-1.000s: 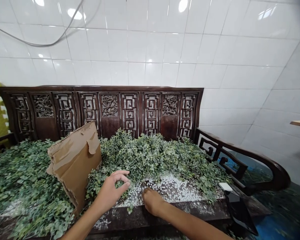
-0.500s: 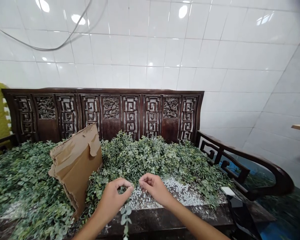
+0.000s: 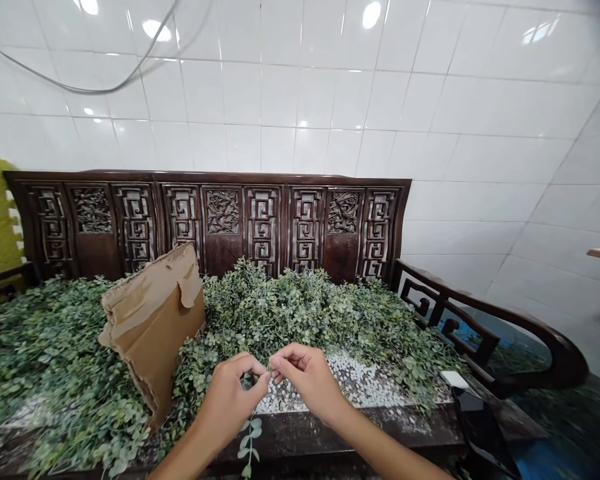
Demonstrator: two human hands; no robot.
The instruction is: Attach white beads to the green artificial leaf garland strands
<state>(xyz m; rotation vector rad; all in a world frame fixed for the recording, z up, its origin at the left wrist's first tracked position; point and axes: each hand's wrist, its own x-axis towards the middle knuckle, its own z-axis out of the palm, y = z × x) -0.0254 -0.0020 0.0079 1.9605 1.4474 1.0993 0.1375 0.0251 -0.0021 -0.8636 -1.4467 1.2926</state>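
My left hand point(image 3: 236, 390) is closed in a pinch on an artificial leaf sprig point(image 3: 250, 440), whose round green leaves dangle below the fingers. Just to the right, my right hand point(image 3: 307, 380) is closed too, thumb against forefinger, its tips meeting those of my left hand. Whatever sits between the right fingertips is too small to make out. Under and behind both hands lie many small white pieces point(image 3: 365, 381), scattered over the dark wooden seat. A large heap of similar green sprigs point(image 3: 300, 307) rises behind them.
A torn cardboard sheet point(image 3: 155, 327) stands upright among the leaves on the left. The carved bench back point(image 3: 223, 247) runs behind, with a curved armrest point(image 3: 505, 340) at right. A black phone-like object point(image 3: 483, 427) and a small white block point(image 3: 454, 380) lie near the right front edge.
My right hand has moved left, so its fingertips now meet the left ones. The left hand keeps its pinch, and the hanging sprig has turned slightly. The view has shifted a little.
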